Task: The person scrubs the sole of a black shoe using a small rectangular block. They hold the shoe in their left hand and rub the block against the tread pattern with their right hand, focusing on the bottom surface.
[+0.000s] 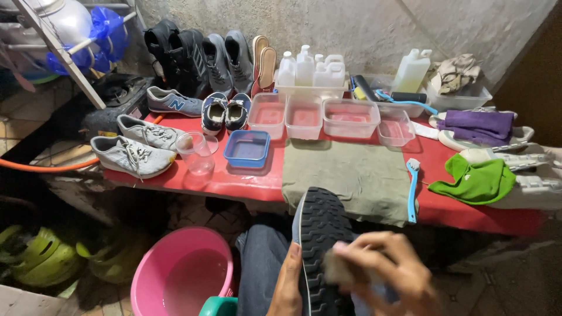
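A dark shoe (pixel 319 231) lies sole-up over my lap at the bottom centre, its black treaded sole facing me. My left hand (pixel 287 287) grips the shoe's left edge from beside and below. My right hand (pixel 383 272) is blurred and pinches a small greyish pad (pixel 336 270) against the sole's right side. Just beyond the shoe's toe, an olive-green cloth (pixel 351 175) hangs over the front edge of the red table (pixel 234 184).
A blue-handled brush (pixel 413 187) lies right of the cloth. Several plastic tubs (pixel 304 117), a blue tub (pixel 247 148) and a clear cup (pixel 195 153) stand behind. Grey sneakers (pixel 132 155) line the left; a green cloth (pixel 477 181) lies right. A pink basin (pixel 181 272) sits on the floor.
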